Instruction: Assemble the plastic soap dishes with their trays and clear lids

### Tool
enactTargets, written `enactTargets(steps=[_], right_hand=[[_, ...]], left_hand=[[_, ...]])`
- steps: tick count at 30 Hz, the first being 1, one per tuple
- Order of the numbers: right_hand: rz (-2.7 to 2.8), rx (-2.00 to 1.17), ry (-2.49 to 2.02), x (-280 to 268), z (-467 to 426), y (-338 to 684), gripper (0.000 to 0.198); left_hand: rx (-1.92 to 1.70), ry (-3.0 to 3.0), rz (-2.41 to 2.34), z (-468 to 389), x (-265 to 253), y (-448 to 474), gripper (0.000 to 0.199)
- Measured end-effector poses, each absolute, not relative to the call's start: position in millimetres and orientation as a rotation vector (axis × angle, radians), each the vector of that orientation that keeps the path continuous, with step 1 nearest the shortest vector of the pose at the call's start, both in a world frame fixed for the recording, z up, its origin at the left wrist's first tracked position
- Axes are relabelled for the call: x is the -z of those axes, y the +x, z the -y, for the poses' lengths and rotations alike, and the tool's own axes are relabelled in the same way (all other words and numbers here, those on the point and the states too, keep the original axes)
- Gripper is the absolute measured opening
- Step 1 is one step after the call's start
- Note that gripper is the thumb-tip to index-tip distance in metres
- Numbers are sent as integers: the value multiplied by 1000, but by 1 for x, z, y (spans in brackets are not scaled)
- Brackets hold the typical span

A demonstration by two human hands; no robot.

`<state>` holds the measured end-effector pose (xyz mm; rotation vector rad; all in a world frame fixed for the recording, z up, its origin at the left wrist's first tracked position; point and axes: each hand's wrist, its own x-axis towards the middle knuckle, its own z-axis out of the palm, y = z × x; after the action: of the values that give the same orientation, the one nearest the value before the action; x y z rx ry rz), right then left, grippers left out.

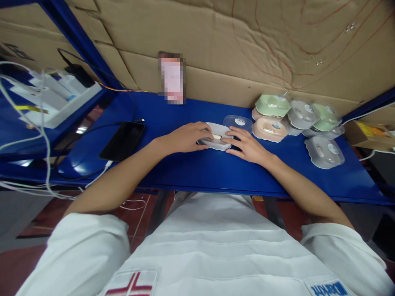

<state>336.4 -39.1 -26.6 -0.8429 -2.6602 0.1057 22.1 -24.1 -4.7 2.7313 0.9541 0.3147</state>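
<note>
- I'm pressing both hands on the white plastic case [217, 137], which is lying mid-table on the blue table [197, 172].
- My left hand [188, 137] is curling its fingers over the case's left end; my right hand [245, 146] is clamping the right end.
- It's looking light, stiff and smooth, so I'm judging the rims the safest hold.
- More cases are stacking up in a pile [296, 119] to my right.

phone [122, 140] left, boxes [296, 119] right (clustered)
</note>
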Motion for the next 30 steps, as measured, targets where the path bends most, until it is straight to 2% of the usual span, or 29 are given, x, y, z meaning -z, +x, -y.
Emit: enactTargets(steps=[3, 8, 13, 18, 23, 27, 30], right_hand=[[2686, -68, -828, 29, 35, 340, 49], [2616, -7, -1063, 33, 22, 354, 64], [2625, -6, -1092, 34, 19, 358, 54], [2517, -23, -1226, 37, 20, 358, 62], [2392, -9, -1251, 36, 18, 357, 59], [2265, -24, -1174, 29, 27, 349, 62], [2396, -88, -1022, 23, 38, 340, 56]], left_hand=[[-287, 2707, -975, 27, 2, 22, 39], [-327, 2559, -930, 16, -5, 4, 42], [-257, 2463, -946, -6, -7, -19, 50], [-419, 2493, -1045, -11, -3, -17, 72], [-473, 2480, -1088, -12, 2, -13, 88], [-515, 2453, -1043, -5, 8, -1, 97], [-615, 2438, -981, 8, 18, 17, 106]])
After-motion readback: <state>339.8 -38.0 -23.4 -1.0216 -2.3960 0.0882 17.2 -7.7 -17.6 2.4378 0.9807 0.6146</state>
